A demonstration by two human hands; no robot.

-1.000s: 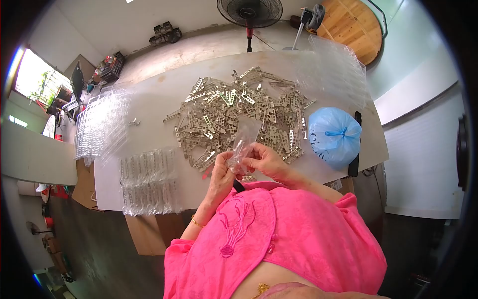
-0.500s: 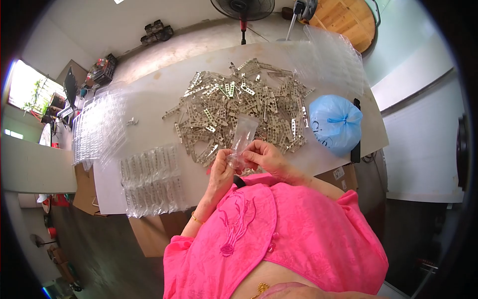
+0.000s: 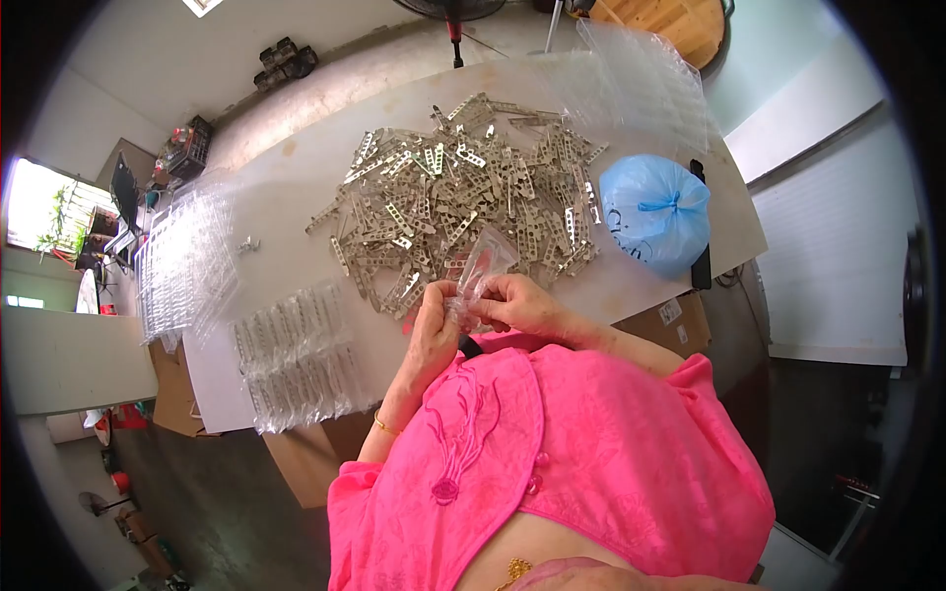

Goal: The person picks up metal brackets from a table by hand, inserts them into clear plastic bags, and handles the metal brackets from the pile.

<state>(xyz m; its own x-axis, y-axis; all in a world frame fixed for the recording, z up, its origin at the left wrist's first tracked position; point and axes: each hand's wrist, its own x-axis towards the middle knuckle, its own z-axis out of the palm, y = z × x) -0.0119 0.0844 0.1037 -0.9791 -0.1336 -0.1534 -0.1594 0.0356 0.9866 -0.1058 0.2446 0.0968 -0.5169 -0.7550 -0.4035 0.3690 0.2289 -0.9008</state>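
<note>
A clear plastic bag [image 3: 490, 254] is pinched between my two hands at the near edge of the table. My left hand [image 3: 434, 317] grips its left side with closed fingers. On the other side, my right hand [image 3: 522, 305] holds the bag between thumb and fingers. Whether anything lies inside the bag I cannot tell. Just beyond my hands spreads a large heap of flat metal strips with holes [image 3: 463, 187].
Filled clear packets [image 3: 296, 355] lie in rows at the left, with clear plastic sheets [image 3: 187, 261] behind them. A tied blue bag [image 3: 655, 217] sits on the right, and more clear sheets [image 3: 641, 89] lie at the back right. A fan [image 3: 453, 30] stands past the table.
The whole view has shifted, so the table's things sit higher and slightly left. The bag's top leans more to the right; both hands keep their hold on it.
</note>
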